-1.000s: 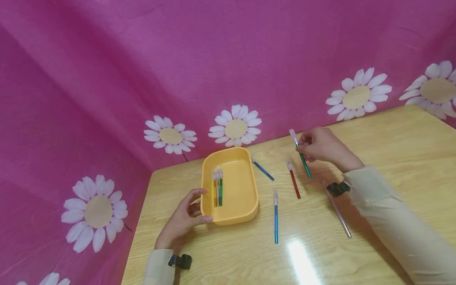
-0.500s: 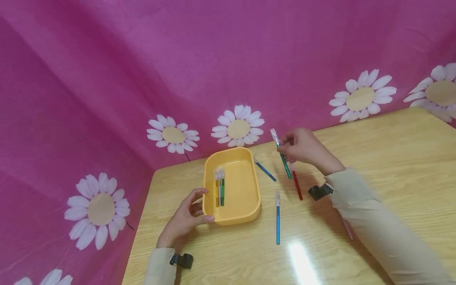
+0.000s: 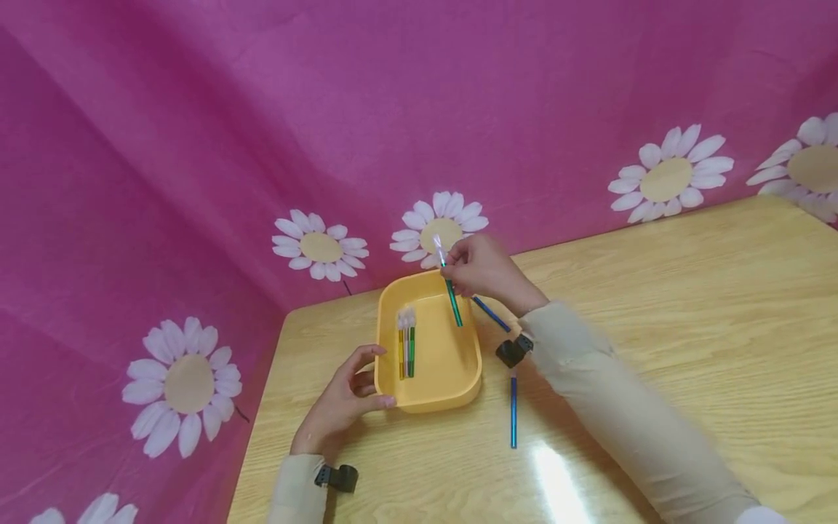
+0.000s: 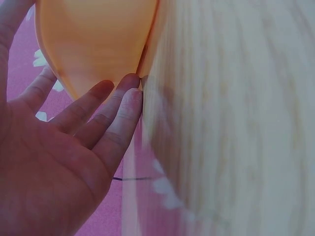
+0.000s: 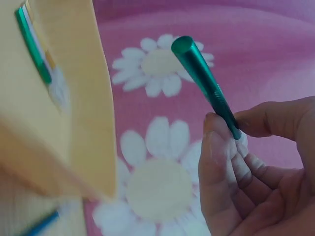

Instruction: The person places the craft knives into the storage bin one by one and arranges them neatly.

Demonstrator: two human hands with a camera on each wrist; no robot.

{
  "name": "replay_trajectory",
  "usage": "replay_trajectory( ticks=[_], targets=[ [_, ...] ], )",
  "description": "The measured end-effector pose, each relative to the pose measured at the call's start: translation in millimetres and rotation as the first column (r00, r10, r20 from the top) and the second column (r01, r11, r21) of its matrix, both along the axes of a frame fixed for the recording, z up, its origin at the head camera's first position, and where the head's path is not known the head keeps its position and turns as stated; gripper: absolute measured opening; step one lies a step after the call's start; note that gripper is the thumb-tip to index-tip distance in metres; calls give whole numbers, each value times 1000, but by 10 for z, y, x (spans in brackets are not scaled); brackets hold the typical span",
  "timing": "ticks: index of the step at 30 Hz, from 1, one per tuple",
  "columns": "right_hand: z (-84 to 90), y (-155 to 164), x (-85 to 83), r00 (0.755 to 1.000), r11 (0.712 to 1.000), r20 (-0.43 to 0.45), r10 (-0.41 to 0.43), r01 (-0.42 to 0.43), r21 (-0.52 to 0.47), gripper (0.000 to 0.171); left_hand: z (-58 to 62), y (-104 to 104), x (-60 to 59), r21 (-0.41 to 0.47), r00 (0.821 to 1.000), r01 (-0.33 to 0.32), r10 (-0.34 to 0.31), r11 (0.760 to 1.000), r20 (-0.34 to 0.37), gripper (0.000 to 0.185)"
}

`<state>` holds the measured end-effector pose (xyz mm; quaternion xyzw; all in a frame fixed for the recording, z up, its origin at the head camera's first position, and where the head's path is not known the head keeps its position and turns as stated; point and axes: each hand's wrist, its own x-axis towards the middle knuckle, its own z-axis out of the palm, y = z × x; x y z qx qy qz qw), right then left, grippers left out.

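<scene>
At frame centre, head view: right hand (image 3: 487,273) pinches a green pen (image 3: 452,295) near its capped end, above the far right part of the yellow tray (image 3: 458,386).
Pen axis, head view: runs from upper left to lower right, clear cap up, free end pointing down into the tray.
Tray contents, head view: a few pens (image 3: 406,349) lie side by side along the left wall, lengthwise, well left of the held pen.
Left hand, head view: left hand (image 3: 343,404) rests at the tray's near left corner, thumb and fingers against the wall; not curled round it as far as can be seen.
Table, head view: two blue pens (image 3: 513,407) (image 3: 491,314) lie on the wooden table (image 3: 655,291), right of the tray.
Left wrist view: straight fingers (image 4: 115,108) touch the tray's (image 4: 98,44) outer wall.
Right wrist view: thumb and fingertips (image 5: 219,142) clamp the green pen (image 5: 202,78); tray (image 5: 74,113) lies left of the grip, so the right hand is the nearer one.
</scene>
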<state>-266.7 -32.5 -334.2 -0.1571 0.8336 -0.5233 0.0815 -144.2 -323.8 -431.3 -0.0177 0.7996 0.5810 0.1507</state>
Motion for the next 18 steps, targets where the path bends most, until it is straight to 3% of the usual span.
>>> replay_trajectory(
  ticks=[10,18],
  targets=[
    [-200,-563,-124,989,996,143,36,-23,-88,20,9,9,-27,-14,1000,1,-1,1000,3,73],
    [-411,-820,-173,974,997,215,64,-53,-55,24,12,-9,-12,-24,1000,15,-15,1000,-1,73]
  ],
)
